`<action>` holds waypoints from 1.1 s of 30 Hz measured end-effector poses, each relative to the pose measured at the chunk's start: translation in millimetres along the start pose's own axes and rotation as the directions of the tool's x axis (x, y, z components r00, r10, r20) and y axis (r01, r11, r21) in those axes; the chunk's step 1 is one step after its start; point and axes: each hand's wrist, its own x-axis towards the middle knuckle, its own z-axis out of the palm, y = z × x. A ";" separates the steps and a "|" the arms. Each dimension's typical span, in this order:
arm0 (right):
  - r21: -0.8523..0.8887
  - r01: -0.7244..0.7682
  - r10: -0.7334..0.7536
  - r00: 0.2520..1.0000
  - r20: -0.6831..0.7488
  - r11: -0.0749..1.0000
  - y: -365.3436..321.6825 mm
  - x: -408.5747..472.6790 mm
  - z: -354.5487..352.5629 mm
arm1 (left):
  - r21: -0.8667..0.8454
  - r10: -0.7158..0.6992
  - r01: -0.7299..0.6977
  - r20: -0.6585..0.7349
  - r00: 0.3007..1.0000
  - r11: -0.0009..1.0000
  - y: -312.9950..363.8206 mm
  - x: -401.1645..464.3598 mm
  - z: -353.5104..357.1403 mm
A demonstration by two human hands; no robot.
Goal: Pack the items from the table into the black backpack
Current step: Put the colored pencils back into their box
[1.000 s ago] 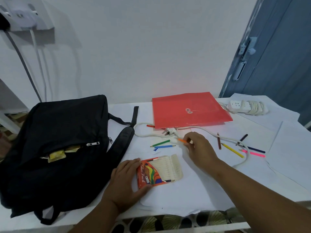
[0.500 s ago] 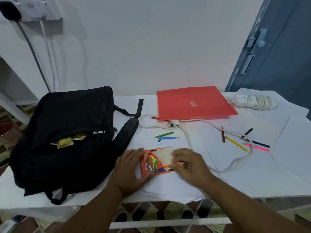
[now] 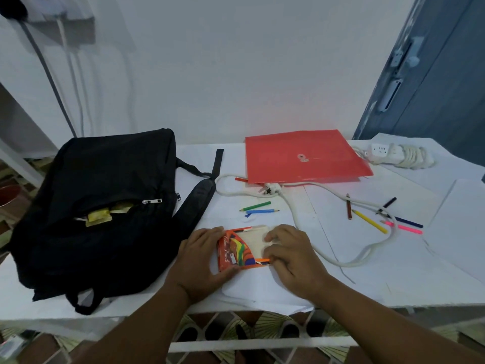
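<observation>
While the left hand grips the left end of the pencil box, fingers curled over its far edge and thumb under its near edge, the right hand pinches an orange pencil at the box's open right end. Part of the pencil's length lies inside the box; the thumb and curled fingers cover its outer end. Both hands rest at the near edge of the desk, which is covered with white paper sheets.

The black backpack lies flat on the left part of the desk, just beside the left hand. Its front pocket is partly unzipped and shows yellow contents. One shoulder strap extends toward the centre of the desk.

Loose items:
- A green pencil and a blue pencil lie side by side beyond the box.
- A red folder lies at the far centre, with a white cable running from under its near edge and looping to the right.
- A brown pencil, a yellow pencil, a black pencil, a dark blue pencil and a pink pencil lie scattered on the right.
- A white power strip with its coiled cord sits at the far right.
</observation>
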 end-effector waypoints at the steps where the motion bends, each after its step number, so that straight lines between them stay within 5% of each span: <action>1: -0.022 0.028 -0.027 0.999 0.030 0.999 -0.2 -0.6 0.7 | -0.001 0.003 -0.003 -0.003 1.000 1.000 -0.1 0.2 0.2; 14: 0.012 0.004 -0.004 1.000 0.026 1.000 3.9 -1.7 2.9 | -0.004 -0.011 0.011 -0.001 1.000 1.000 0.6 -0.8 -0.1; 20: 0.384 -0.334 0.383 0.922 -0.057 0.861 3.6 9.2 -5.5 | -0.031 -0.013 0.013 -0.017 1.000 0.999 1.7 -2.0 -0.8; 23: 0.225 -0.471 0.480 0.877 0.019 0.853 8.0 27.4 -12.5 | -0.041 -0.024 0.024 -0.007 1.000 0.999 1.0 -2.0 -0.8; 33: -0.164 -0.559 0.569 0.822 0.023 0.813 21.1 77.6 -11.7 | -0.039 -0.035 0.035 0.005 0.999 0.999 2.0 -2.1 -1.7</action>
